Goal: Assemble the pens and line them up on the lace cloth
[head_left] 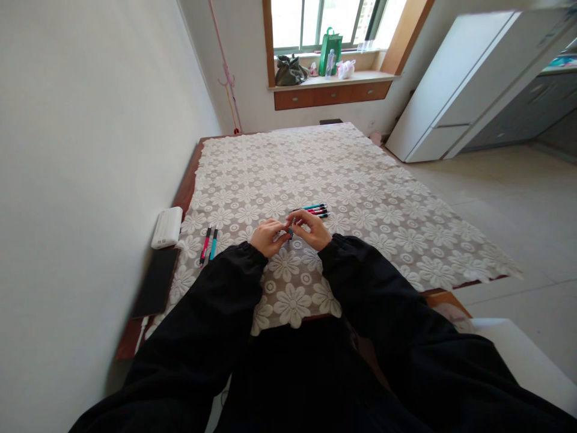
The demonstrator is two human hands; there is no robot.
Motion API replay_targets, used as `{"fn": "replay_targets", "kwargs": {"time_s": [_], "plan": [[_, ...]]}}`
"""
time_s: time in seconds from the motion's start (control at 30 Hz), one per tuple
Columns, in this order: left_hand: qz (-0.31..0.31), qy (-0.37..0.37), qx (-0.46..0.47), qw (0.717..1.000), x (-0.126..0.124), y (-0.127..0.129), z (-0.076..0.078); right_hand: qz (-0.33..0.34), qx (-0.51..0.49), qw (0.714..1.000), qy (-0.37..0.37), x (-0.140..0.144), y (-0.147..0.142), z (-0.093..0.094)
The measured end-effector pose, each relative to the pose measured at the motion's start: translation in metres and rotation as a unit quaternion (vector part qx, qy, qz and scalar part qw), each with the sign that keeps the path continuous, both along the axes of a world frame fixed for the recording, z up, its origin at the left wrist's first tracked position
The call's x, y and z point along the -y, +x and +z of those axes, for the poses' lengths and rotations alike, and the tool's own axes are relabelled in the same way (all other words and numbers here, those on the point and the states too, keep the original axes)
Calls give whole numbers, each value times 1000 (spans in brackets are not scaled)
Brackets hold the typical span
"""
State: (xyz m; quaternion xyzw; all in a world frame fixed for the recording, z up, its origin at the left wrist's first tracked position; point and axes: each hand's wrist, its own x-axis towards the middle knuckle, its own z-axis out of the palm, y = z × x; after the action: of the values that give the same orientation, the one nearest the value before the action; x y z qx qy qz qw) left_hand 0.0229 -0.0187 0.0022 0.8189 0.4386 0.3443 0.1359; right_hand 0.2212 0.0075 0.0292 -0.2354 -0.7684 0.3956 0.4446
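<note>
Over the lace tablecloth (293, 304), my left hand (269, 237) and my right hand (312, 230) meet at the fingertips. Between them is a blue pen (291, 231), held roughly upright, mostly covered by my fingers. The fingers of both hands are closed in a pinch around it. Just beyond my right hand lies a small group of blue and red pens (318, 209), side by side. Left of my left hand, a red pen (205, 245) and a second blue pen (213, 243) lie parallel, apart from my sleeve.
Along the left wall are a white power bank (167, 228), a black phone-like slab (156, 282) and a white cable (141, 334). Beyond the table, a windowsill (360, 77) holds a green bag (330, 53) and a dark bag (291, 70). A white refrigerator (455, 84) stands at right.
</note>
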Motion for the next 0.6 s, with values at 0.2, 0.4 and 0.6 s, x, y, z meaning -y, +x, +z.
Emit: {"fn": "replay_targets", "kwargs": {"time_s": [0.2, 0.4, 0.6], "plan": [[2, 2, 1, 1000, 1, 1, 3, -23, -58, 998, 21, 2, 0, -1], [-7, 2, 2, 1000, 2, 2, 5, -72, -55, 995, 42, 2, -3, 2], [-13, 8, 7, 1000, 3, 2, 8, -80, -62, 994, 45, 0, -4, 1]]}}
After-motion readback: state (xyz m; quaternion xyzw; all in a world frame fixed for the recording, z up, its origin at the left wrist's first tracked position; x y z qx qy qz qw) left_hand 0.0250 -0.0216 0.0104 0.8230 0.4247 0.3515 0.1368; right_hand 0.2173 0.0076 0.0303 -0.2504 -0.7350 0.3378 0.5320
